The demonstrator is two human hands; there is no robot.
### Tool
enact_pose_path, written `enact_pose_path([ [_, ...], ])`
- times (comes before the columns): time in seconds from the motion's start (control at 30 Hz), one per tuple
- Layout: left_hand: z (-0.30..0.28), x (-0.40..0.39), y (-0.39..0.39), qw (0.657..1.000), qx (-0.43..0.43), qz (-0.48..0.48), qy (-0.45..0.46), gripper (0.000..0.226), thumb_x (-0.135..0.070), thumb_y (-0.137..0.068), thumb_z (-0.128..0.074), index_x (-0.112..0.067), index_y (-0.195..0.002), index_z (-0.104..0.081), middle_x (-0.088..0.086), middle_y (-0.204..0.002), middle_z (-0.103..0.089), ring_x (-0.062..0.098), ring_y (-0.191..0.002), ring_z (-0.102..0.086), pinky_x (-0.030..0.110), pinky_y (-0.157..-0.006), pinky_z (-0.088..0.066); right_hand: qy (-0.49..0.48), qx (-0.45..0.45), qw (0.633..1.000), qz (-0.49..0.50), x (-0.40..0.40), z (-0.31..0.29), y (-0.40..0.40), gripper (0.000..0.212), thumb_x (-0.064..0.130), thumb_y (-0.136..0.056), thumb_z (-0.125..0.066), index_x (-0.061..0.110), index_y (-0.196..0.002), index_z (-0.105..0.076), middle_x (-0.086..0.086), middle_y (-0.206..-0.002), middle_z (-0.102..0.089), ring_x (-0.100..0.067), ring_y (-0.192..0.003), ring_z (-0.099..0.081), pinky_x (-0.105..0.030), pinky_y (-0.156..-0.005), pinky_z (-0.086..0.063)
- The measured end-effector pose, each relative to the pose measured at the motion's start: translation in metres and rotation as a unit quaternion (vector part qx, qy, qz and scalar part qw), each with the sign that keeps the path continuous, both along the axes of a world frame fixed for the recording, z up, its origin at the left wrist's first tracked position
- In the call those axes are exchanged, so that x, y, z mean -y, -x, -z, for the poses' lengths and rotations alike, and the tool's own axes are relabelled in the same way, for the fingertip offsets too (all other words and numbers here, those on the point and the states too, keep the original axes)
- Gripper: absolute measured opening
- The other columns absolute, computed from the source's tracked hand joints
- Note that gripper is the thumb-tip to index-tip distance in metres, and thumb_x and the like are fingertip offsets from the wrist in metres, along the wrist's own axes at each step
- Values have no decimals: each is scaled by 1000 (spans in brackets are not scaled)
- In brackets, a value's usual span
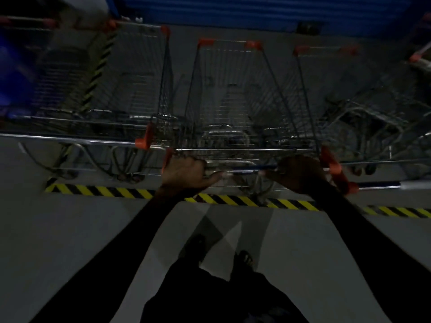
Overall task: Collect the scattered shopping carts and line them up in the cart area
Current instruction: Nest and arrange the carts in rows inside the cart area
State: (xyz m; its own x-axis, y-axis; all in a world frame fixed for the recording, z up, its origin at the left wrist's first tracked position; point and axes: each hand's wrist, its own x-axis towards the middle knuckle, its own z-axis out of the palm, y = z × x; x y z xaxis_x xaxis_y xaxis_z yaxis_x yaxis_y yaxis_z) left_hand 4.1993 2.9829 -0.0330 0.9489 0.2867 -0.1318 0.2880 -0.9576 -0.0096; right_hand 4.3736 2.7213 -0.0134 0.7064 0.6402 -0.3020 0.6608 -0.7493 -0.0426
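Note:
A wire shopping cart [231, 94] with orange corner caps stands straight ahead of me, its basket inside the area bounded by the yellow-and-black floor stripe [235, 200]. My left hand [186, 170] grips the left end of its handle bar [247, 170]. My right hand [300, 173] grips the right end of the same bar. A second cart [137, 73] stands parked to its left and a third cart [331, 89] to its right, all facing the blue wall. The scene is dim and slightly blurred.
A blue shutter wall [233, 10] closes off the far side. Another cart [419, 59] sits at an angle at the far right. A blue object [14, 73] stands at the far left. Grey floor [70, 229] lies around my feet [219, 252].

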Motion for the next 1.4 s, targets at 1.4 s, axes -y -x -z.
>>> enact_pose_path([
  [1.4, -2, -34, -39, 999, 19, 37, -14, 98, -103, -80, -14, -22, -69, -69, -6, -64, -66, 13, -69, -68, 36, -90, -50, -114, 72, 990, 39, -16, 22, -15, 85, 109, -66, -18, 31, -52, -49, 7, -56, -55, -22, -68, -67, -43, -76, -58],
])
